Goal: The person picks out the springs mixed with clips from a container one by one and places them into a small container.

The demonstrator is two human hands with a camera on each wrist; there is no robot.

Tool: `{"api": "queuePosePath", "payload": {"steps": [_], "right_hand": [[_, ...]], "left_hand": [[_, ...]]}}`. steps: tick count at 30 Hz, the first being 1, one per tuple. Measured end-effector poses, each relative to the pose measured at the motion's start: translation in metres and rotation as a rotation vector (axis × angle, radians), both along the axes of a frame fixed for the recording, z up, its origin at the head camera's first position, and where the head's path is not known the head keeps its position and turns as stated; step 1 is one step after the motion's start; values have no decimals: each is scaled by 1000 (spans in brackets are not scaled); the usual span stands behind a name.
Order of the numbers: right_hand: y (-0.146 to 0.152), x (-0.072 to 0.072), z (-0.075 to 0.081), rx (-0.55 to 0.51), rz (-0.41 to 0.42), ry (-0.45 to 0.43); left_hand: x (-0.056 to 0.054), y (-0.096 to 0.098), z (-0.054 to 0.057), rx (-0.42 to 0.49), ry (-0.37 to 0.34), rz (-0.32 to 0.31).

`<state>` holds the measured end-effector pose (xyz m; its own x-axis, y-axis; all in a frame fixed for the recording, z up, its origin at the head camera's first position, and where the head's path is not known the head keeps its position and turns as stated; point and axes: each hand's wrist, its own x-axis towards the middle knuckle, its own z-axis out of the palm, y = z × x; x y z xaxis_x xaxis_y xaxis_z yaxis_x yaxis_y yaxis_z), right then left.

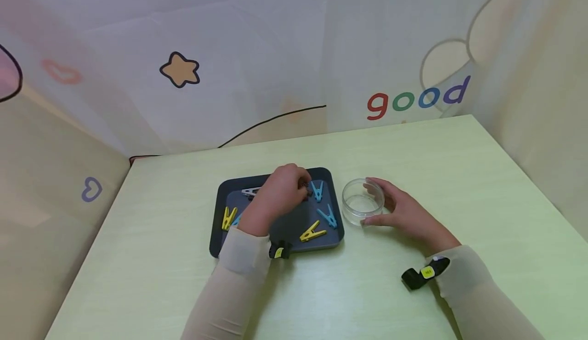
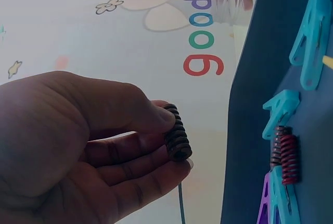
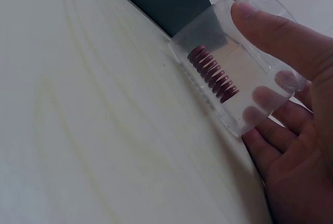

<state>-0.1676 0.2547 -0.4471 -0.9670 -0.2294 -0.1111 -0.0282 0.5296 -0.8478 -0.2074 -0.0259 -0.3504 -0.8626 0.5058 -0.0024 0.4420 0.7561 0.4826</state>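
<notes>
Currently, in the head view, the left hand is over the dark blue-grey rectangular tray; the right hand grips the clear, round, see-through jar at the tabletop, just beside the tray. Caution: the jar may tip if the right hand loosens or the left hand knocks the rim.

Left wrist view: the thumb and fingers are closed to the thickness of the dark brown metal coil spring, pinching it. Uneven pressure on the ridged, rounded surface could make it roll free and drop. The spring is short, cylindrical and closely wound, one end facing the camera.

Right wrist view: thumb and fingers are spread to the jar's width, holding its sides. Inside lies a dark red coil spring; excessive tilt could spill it.
</notes>
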Motion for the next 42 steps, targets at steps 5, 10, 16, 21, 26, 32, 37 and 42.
{"api": "queuePosePath", "payload": {"steps": [5, 10, 16, 21, 26, 32, 37, 42], "right_hand": [[-1, 1, 2, 7, -4, -4], [-1, 1, 1, 9, -3, 0], [-1, 2, 2, 6, 0, -5], [-1, 2, 2, 2, 3, -3], [-1, 1, 1, -1, 6, -1], [-2, 2, 1, -5, 9, 4], [-1, 1, 0, 5, 8, 11], [-1, 0, 0, 7, 10, 17]], "left_hand": [[1, 4, -1, -10, -5, -4], [4, 6, 1, -12, 4, -9], [5, 9, 1, -11, 9, -14], [6, 12, 1, -15, 26, -25], [7, 16, 3, -17, 34, -49], [9, 20, 2, -26, 38, -67], [10, 25, 3, -33, 46, -78], [12, 28, 2, -33, 42, -86]]}}
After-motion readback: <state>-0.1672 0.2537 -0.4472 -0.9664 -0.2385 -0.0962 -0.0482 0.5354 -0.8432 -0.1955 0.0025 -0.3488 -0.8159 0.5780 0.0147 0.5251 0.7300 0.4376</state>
